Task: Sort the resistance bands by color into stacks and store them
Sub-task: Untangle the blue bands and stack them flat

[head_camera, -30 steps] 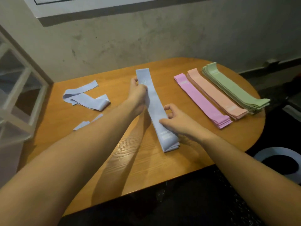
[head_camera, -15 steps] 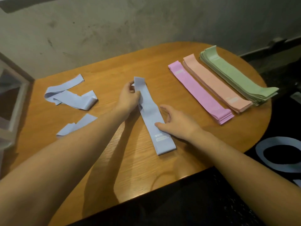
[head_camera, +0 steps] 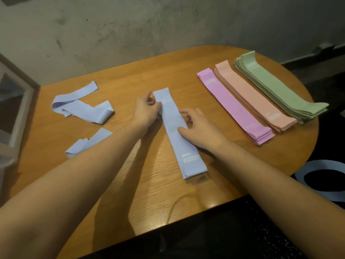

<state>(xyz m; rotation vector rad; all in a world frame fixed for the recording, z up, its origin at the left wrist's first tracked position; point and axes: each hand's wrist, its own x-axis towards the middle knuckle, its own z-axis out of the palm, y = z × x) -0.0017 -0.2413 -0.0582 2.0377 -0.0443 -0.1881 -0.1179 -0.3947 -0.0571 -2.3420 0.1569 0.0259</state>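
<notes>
Two hands work on a blue stack (head_camera: 177, 133) lying flat and slightly slanted at the middle of the tabletop (head_camera: 141, 199). The left hand (head_camera: 147, 111) pinches the stack's far left edge with curled fingers (head_camera: 155, 105); the right hand (head_camera: 197, 128) grips its right edge near the middle, thumb on top. Two loose blue bands lie well to the left: a twisted one (head_camera: 82, 107) and a smaller one (head_camera: 89, 143) nearer the person. On the right sit three neat stacks side by side, touching or nearly so: pink (head_camera: 235, 107), peach (head_camera: 252, 96), and green (head_camera: 276, 86), the tallest.
</notes>
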